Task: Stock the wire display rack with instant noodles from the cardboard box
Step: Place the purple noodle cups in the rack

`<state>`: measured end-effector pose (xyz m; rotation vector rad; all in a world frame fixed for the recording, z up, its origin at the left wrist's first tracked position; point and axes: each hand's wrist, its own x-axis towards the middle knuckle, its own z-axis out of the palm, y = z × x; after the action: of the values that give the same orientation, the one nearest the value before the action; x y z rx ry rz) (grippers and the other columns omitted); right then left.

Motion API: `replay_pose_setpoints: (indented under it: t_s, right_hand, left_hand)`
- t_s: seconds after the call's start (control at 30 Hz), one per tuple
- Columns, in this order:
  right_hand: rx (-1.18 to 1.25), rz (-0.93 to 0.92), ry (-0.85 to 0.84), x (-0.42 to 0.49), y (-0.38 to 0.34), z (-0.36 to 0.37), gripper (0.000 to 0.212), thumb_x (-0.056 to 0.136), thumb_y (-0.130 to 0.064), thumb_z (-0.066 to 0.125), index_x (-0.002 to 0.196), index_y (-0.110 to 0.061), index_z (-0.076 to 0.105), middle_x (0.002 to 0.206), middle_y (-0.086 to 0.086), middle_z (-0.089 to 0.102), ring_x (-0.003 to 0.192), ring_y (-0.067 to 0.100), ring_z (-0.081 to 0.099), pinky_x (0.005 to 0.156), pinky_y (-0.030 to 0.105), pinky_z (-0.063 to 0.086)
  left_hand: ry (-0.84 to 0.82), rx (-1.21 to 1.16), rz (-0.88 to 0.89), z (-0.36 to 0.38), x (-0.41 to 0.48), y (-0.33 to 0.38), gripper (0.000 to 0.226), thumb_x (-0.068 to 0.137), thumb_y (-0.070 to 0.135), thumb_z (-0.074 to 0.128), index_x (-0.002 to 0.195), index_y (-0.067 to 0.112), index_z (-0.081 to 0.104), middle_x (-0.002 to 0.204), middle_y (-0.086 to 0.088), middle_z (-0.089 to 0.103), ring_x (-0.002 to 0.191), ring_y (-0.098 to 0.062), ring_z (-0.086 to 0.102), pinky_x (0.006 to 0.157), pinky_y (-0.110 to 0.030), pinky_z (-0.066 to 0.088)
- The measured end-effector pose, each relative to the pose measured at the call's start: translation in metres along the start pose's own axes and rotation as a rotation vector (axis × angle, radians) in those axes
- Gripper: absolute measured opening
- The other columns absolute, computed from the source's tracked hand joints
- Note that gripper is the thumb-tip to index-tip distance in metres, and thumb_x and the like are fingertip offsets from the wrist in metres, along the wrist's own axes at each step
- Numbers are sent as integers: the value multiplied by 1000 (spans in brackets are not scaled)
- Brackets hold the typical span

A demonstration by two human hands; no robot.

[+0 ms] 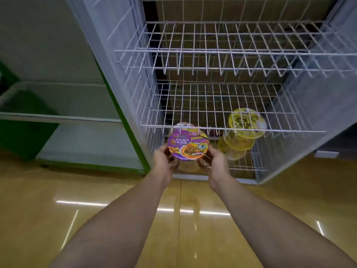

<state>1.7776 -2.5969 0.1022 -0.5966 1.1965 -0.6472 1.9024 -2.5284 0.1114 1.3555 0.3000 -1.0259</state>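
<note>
A purple-lidded instant noodle bowl (188, 145) is held between both hands at the front of the white wire rack's (228, 130) bottom shelf. My left hand (163, 162) grips its left side and my right hand (215, 164) grips its right side, fingers curled under the bowl. To the right, a yellow noodle cup (246, 123) sits on top of another yellow cup (230, 149) on the same bottom shelf, partly behind the wires of the shelf above. The two upper wire shelves hold nothing. The cardboard box is out of view.
A white shelving unit with green trim (77, 120) stands left of the rack. Glossy wooden floor (116, 219) lies below my arms. Brown cardboard-coloured panels (231, 10) show behind the rack's wires. A white bracket (326, 153) sits at the rack's lower right.
</note>
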Motion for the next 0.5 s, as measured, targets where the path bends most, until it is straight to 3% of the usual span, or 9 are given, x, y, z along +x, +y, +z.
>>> replay_pose_setpoints:
  t_s: [0.1,0.2,0.33,0.5]
  right_hand:
    - [48,-21,-21,22,2,7,19,102,-21,54,105,-13,70,103,9,75,81,20,68,72,34,53]
    - [67,-74,-60,45,1,11,22,102,-16,52,116,-14,69,106,9,75,88,22,68,74,36,54]
    - [128,-157,-119,72,-2,17,26,104,-8,47,123,-13,65,96,5,71,79,17,63,67,31,50]
    - [115,-211,-138,101,6,20,31,100,-6,58,129,-11,67,103,8,73,81,16,68,72,35,56]
  left_hand:
    - [-24,-20,67,4,14,1,29,101,24,49,81,15,67,69,-2,66,67,-17,54,64,-30,43]
    - [-75,-33,113,9,27,1,30,103,20,44,83,15,66,76,-6,63,67,-18,52,65,-33,43]
    - [-126,-87,155,19,54,-1,27,104,14,41,89,16,64,75,-3,62,64,-16,50,61,-30,43]
    - [-181,-87,216,26,80,-8,24,104,8,41,105,18,63,82,-1,67,74,-14,58,60,-26,49]
